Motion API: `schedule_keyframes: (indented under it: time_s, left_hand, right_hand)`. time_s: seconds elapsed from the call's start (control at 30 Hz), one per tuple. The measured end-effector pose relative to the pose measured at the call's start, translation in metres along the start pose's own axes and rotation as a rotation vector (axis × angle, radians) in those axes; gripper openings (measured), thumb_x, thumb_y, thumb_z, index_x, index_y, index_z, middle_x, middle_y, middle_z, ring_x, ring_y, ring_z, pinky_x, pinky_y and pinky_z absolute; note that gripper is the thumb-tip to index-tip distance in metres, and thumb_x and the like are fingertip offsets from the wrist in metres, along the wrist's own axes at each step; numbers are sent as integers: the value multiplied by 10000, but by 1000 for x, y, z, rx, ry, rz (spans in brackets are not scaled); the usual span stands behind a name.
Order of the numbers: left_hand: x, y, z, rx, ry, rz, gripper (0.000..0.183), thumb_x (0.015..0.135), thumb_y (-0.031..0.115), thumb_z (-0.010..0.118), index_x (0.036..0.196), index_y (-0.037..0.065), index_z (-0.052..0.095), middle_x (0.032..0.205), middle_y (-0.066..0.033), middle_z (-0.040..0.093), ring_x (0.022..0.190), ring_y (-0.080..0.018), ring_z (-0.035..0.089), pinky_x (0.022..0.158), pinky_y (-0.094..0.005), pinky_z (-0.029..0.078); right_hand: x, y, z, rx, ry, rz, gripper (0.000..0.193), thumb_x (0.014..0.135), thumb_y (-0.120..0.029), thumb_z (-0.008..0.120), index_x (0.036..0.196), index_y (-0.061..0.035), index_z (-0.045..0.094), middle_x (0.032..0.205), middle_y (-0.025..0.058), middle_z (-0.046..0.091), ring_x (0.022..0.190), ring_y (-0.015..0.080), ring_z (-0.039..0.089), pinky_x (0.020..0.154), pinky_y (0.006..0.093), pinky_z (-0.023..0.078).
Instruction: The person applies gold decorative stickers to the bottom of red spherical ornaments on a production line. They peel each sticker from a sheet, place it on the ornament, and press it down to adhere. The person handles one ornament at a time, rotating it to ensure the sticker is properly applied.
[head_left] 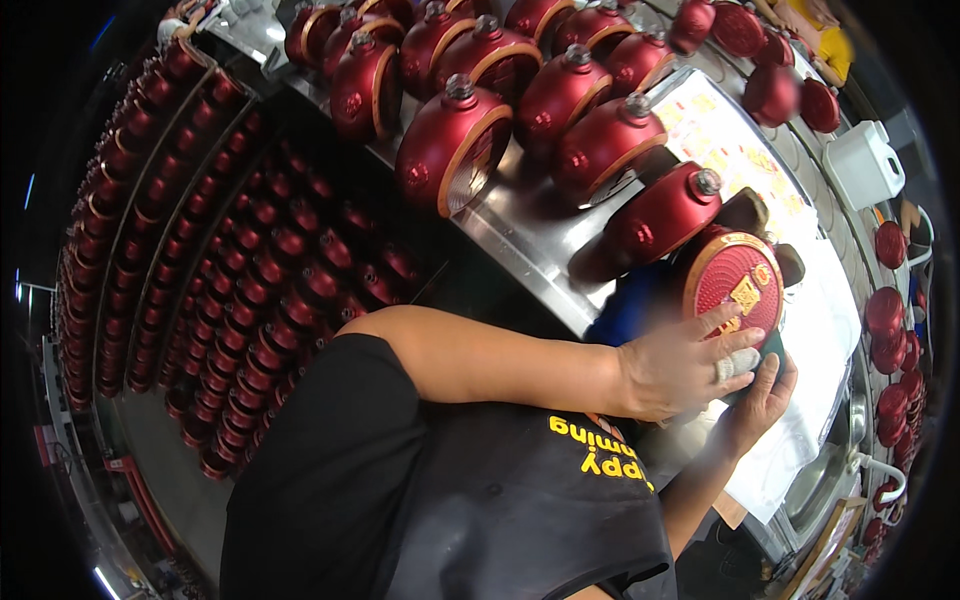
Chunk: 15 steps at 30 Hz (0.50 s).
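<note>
A round, flat red bottle (728, 285) with a gold rim and a gold raised emblem on its textured face is held in front of me. My left hand (670, 365) reaches across from the left, its fingers laid over the lower edge of the bottle's face. A pale cover wraps one of its fingers. From below, my right hand (762, 402) grips near the same lower edge, thumb and fingers bent. What lies between the fingertips is partly hidden. Just above stands another red bottle (665, 215) with a clear stopper, close to the held one.
Several red bottles (455, 145) crowd the metal table (515, 245). Beyond lies a tray of red and yellow printed pieces (725, 140), beside white sheets (825, 310). Racks of red bottles (250, 270) fill the left. A white jug (862, 165) stands far right, near another person's yellow-clad arm (825, 45).
</note>
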<state>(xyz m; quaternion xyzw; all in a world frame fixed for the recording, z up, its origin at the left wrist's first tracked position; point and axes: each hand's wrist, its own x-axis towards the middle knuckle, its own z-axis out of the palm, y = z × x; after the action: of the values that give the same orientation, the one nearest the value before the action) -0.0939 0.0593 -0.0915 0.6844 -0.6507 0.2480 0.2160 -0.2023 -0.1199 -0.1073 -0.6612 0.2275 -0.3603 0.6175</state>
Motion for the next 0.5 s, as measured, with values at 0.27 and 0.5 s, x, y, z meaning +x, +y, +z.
schedule_keyframes:
  time_s: [0.27, 0.5]
  left_hand:
    - [8, -49, -40, -155, 377, -246, 357, 920, 221, 620, 1217, 61, 734, 1185, -139, 680, 1122, -308, 565, 997, -519, 395]
    - [15, -139, -52, -18, 248, -414, 250, 895, 177, 726, 1104, 51, 675, 917, -154, 622, 894, -325, 654, 724, -387, 568]
  right_hand:
    - [16, -48, -25, -74, 187, -66, 269, 1050, -132, 646, 1289, -12, 625, 1043, 77, 718, 826, 136, 686, 730, 258, 588]
    - [69, -75, 13, -195, -246, -318, 363, 1085, -32, 475, 1439, 22, 530, 1581, 254, 452, 1359, 273, 566, 958, 386, 614]
